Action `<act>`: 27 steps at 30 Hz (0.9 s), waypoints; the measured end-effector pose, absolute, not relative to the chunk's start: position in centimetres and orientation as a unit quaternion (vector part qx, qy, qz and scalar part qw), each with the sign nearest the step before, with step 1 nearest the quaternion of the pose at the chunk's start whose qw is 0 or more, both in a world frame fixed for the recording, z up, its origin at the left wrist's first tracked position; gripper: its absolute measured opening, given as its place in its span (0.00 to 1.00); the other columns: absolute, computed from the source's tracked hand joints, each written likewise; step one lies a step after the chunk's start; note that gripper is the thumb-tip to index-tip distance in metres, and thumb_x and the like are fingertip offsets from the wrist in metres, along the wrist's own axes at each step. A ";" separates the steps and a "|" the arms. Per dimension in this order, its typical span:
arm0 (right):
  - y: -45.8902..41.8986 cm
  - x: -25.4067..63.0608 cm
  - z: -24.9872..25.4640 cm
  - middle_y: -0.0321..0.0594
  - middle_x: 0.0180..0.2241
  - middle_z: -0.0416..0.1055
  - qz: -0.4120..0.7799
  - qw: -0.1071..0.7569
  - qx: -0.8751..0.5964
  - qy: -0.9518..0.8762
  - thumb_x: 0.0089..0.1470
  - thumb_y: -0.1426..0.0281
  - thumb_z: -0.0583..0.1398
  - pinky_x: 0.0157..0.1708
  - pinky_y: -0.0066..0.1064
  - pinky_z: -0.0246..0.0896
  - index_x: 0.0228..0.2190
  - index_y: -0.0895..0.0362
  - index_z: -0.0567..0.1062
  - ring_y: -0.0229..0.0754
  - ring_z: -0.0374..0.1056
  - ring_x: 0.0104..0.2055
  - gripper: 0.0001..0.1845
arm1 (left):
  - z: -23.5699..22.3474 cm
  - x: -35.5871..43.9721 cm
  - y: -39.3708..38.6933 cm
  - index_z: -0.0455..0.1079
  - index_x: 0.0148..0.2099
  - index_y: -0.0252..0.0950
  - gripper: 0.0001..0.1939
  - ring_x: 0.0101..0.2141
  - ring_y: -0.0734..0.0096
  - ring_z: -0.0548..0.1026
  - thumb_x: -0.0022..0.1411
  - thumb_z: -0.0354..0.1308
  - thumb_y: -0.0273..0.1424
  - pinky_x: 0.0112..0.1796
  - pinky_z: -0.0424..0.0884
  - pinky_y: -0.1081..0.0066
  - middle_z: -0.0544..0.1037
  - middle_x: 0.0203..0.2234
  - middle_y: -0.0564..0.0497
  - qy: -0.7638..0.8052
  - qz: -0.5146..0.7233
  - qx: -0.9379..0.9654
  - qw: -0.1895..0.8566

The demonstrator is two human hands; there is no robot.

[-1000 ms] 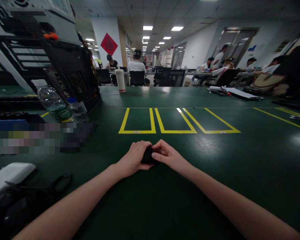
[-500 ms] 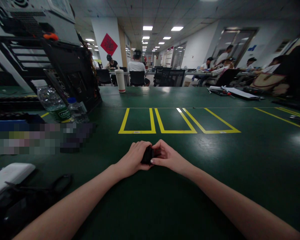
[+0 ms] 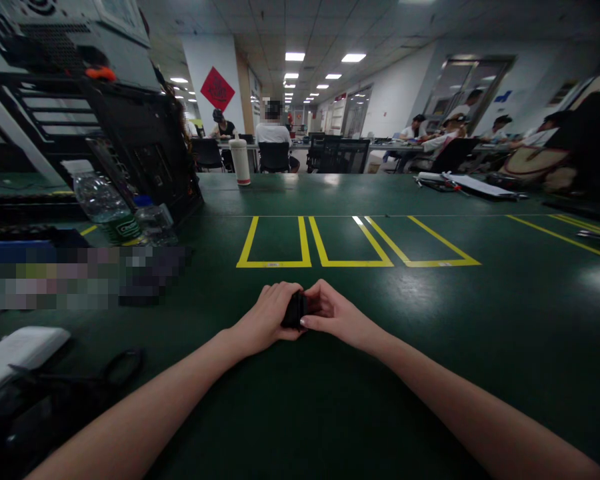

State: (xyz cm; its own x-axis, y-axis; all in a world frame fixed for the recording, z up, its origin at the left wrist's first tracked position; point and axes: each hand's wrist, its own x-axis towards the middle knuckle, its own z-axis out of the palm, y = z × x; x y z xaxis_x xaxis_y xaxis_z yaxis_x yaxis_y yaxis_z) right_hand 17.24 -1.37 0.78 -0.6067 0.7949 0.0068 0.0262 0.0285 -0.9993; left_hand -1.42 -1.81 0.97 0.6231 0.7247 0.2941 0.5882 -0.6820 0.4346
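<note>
A small black box-like object (image 3: 293, 312) is held between my two hands, just above or on the green tabletop (image 3: 310, 413). My left hand (image 3: 270, 308) wraps round its left side, with the thumb below and the fingers over the top. At its right edge, my right hand (image 3: 333, 310) pinches it with thumb and curled fingers. Much of the object is covered by the fingers, and its exact kind cannot be made out. Beyond the hands, yellow tape outlines (image 3: 274, 264) mark three areas on the table.
At left stand a clear plastic bottle (image 3: 100, 200), a smaller blue-capped bottle (image 3: 153, 220) and a black computer case (image 3: 150, 147). A white device (image 3: 23, 353) and black cables (image 3: 80, 393) lie nearer. A white cup (image 3: 240, 160) is at the back, papers (image 3: 483, 185) at far right.
Both hands keep nearly the same grip and place on the black object. In the background at right, a standing person has shifted slightly to the right.
</note>
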 end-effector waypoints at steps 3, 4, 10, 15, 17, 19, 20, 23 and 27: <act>-1.5 17.3 1.0 0.36 0.37 0.63 0.624 0.308 -0.305 -0.650 0.43 0.71 0.63 0.42 0.36 0.60 0.35 0.56 0.61 0.39 0.64 0.42 0.17 | 1.0 -1.5 -1.8 0.51 0.51 0.38 0.28 0.42 0.61 0.65 0.50 0.60 0.29 0.41 0.61 0.63 0.65 0.43 0.47 0.367 0.225 0.890 0.151; -1.5 17.3 1.0 0.36 0.36 0.64 0.618 0.311 -0.311 -0.651 0.45 0.69 0.61 0.41 0.35 0.61 0.34 0.56 0.61 0.39 0.64 0.41 0.15 | 1.1 -1.5 -1.9 0.51 0.51 0.38 0.28 0.42 0.61 0.65 0.50 0.60 0.30 0.42 0.61 0.62 0.65 0.43 0.47 0.367 0.223 0.890 0.152; -1.2 17.3 0.3 0.36 0.37 0.64 0.591 0.325 -0.353 -0.649 0.50 0.65 0.57 0.41 0.37 0.60 0.35 0.55 0.63 0.39 0.64 0.41 0.11 | 1.4 -1.3 -1.9 0.51 0.51 0.37 0.28 0.43 0.60 0.65 0.51 0.61 0.31 0.42 0.61 0.62 0.65 0.43 0.46 0.370 0.217 0.890 0.152; -1.3 17.4 0.3 0.39 0.40 0.64 0.608 0.308 -0.339 -0.648 0.47 0.68 0.60 0.45 0.39 0.59 0.38 0.55 0.62 0.40 0.63 0.44 0.16 | 1.2 -1.4 -1.9 0.51 0.51 0.38 0.28 0.43 0.61 0.65 0.51 0.60 0.30 0.42 0.61 0.62 0.65 0.43 0.47 0.371 0.219 0.888 0.160; -1.5 17.4 0.5 0.38 0.39 0.64 0.612 0.301 -0.318 -0.658 0.45 0.70 0.62 0.45 0.39 0.59 0.38 0.55 0.61 0.40 0.63 0.43 0.18 | 1.1 -1.4 -1.9 0.51 0.51 0.38 0.28 0.42 0.62 0.65 0.50 0.61 0.29 0.42 0.61 0.63 0.65 0.43 0.48 0.372 0.220 0.888 0.160; -1.5 17.4 0.7 0.37 0.39 0.64 0.608 0.301 -0.312 -0.665 0.43 0.71 0.62 0.44 0.38 0.60 0.37 0.55 0.61 0.40 0.63 0.42 0.19 | 1.1 -1.5 -1.9 0.52 0.50 0.38 0.28 0.42 0.62 0.65 0.49 0.61 0.28 0.42 0.61 0.63 0.65 0.43 0.48 0.371 0.220 0.888 0.159; -1.5 17.4 0.7 0.37 0.38 0.64 0.605 0.301 -0.316 -0.666 0.44 0.70 0.62 0.43 0.37 0.60 0.36 0.55 0.61 0.39 0.64 0.42 0.17 | 1.2 -1.5 -1.9 0.52 0.50 0.38 0.28 0.42 0.62 0.65 0.50 0.61 0.28 0.42 0.61 0.63 0.65 0.43 0.47 0.370 0.219 0.889 0.160; -1.4 17.3 0.7 0.36 0.35 0.64 0.589 0.314 -0.337 -0.664 0.50 0.66 0.57 0.40 0.36 0.61 0.34 0.55 0.63 0.38 0.64 0.39 0.10 | 1.4 -1.4 -2.0 0.51 0.51 0.38 0.27 0.43 0.62 0.65 0.51 0.60 0.30 0.42 0.61 0.63 0.65 0.43 0.47 0.366 0.219 0.890 0.160; -1.2 17.2 0.2 0.37 0.37 0.64 0.580 0.326 -0.355 -0.657 0.51 0.66 0.56 0.43 0.37 0.60 0.36 0.55 0.63 0.39 0.63 0.42 0.10 | 1.1 -1.4 -1.8 0.51 0.51 0.38 0.29 0.42 0.61 0.65 0.50 0.61 0.31 0.41 0.61 0.62 0.65 0.43 0.47 0.371 0.224 0.888 0.152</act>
State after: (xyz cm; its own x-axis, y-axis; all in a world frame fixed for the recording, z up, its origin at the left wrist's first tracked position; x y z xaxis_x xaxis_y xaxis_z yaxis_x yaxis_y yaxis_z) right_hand 17.18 -1.21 0.24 -0.5358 0.8442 0.0161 0.0893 0.0757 -0.9931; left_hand -1.36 -1.84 1.13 0.6249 0.7270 0.2846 0.5909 -0.6787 0.4362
